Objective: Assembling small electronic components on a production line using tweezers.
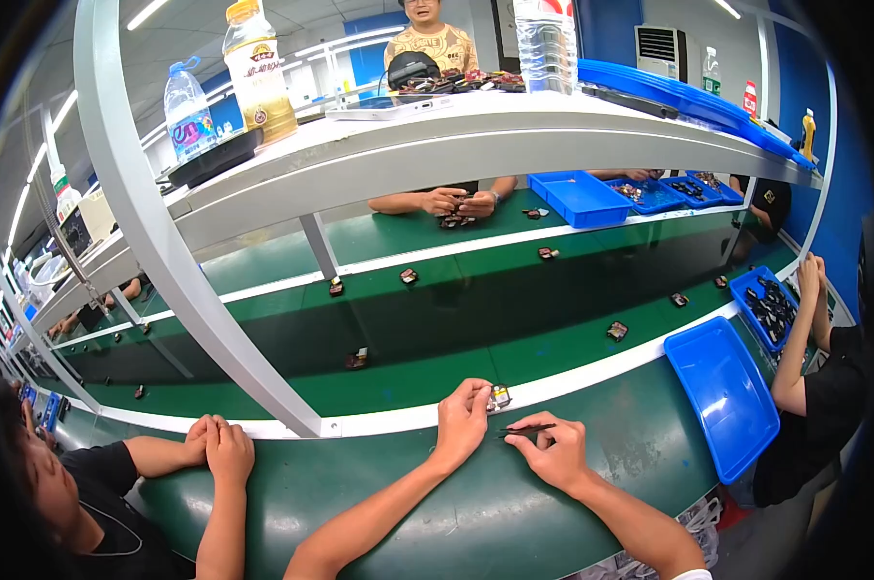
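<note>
My left hand is closed, its thumb and fingers pinching a small dark part with a yellow patch at the white rail. What kind of part it is cannot be made out. A pair of black tweezers is gripped in my right hand, just to the right. The tweezers' tips point left, below the small part and apart from it. Under both forearms lies the green worktop.
Beyond the white rail, several small dark parts lie spread on a green belt. An empty blue tray sits at right, near a blue bin of black parts. Co-workers sit left, right and across. A white shelf with bottles hangs overhead.
</note>
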Available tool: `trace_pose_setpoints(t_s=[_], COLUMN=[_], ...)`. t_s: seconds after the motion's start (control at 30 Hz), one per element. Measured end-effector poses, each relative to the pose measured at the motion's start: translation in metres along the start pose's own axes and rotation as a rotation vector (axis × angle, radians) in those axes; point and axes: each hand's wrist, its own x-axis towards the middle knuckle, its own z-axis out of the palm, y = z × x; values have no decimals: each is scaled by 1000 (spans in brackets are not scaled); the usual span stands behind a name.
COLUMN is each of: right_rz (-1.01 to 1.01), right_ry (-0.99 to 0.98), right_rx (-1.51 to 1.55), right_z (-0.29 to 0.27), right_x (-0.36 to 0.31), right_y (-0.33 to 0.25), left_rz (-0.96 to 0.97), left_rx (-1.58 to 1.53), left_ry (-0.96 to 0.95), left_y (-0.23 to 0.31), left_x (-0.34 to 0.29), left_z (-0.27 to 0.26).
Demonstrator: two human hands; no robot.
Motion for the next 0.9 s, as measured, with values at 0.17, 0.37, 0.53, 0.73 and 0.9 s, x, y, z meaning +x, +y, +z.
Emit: trace_pose_setpoints(t_s=[0.17, 0.37, 0.53, 0.73, 0.9], right_rz=[0, 25, -3, -22, -13], right_ry=[2, 23, 27, 46, 8], right_rx=[-5, -16, -3, -30, -40], right_z=[-1, -1, 2, -1, 1], right_x=[-1, -2, 3, 1, 2], right_y=[-2, 0, -6, -3, -3], left_rz=[-9, -31, -18, -41, -47], left_rx=[5, -49, -103, -122, -71], left_ry=[1, -31, -21, -66, -59], left_y=[4, 4, 9, 13, 17], left_x=[-2, -2, -1, 1, 1], left_z=[0, 1, -5, 0, -4])
